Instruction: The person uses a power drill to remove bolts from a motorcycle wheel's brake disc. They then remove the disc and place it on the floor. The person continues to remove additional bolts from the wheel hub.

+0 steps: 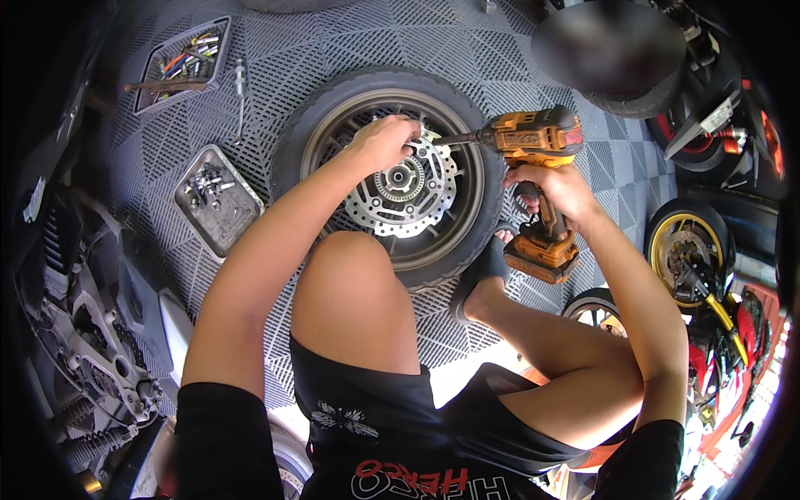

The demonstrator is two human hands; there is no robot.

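A motorcycle wheel (486,204) lies flat on the floor in front of me, its perforated brake disc (392,223) facing up around the hub. My right hand (560,193) grips the handle of an orange and black cordless impact driver (537,137), held sideways to the right of the disc. Its bit points left, and the tip reaches the disc's upper edge. At that edge, my left hand (388,143) is closed with fingers pinched beside the bit's tip. Whatever lies between those fingers is hidden.
Left of the wheel sits a metal tray (229,225) with small bolts. Beyond it are a basket (219,52) of tools and a long-shafted hand tool (241,92). Motorcycle parts (92,333) line the left side; motorcycles and a gold-rimmed wheel (654,250) stand at right.
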